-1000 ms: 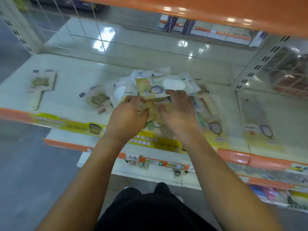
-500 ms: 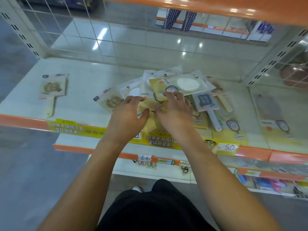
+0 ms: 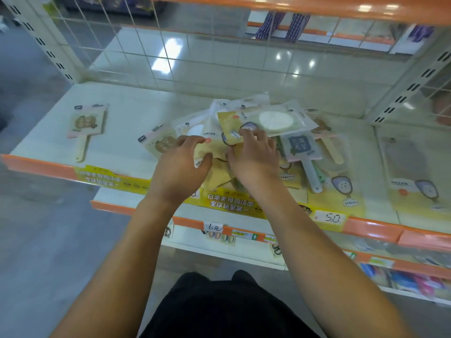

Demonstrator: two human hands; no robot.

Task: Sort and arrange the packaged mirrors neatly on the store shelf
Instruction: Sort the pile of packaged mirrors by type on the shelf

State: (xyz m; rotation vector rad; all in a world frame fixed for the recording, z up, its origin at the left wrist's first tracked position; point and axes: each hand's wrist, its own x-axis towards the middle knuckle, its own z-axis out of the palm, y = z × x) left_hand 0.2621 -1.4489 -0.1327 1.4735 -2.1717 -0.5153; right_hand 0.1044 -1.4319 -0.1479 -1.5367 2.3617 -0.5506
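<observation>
Left hand (image 3: 179,167) and right hand (image 3: 253,158) grip yellow mirror packets (image 3: 217,152) on shelf (image 3: 48,132)

Left hand (image 3: 179,168) and right hand (image 3: 253,158) side by side, fingers curled

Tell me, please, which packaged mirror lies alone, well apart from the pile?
The pink-edged handled mirror at the shelf's far left: it lies flat by itself, while the others overlap in the pile by the hands.

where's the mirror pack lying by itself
In the head view, the lone paddle mirror pack lies at the shelf's far left, well apart from the central pile.
</observation>
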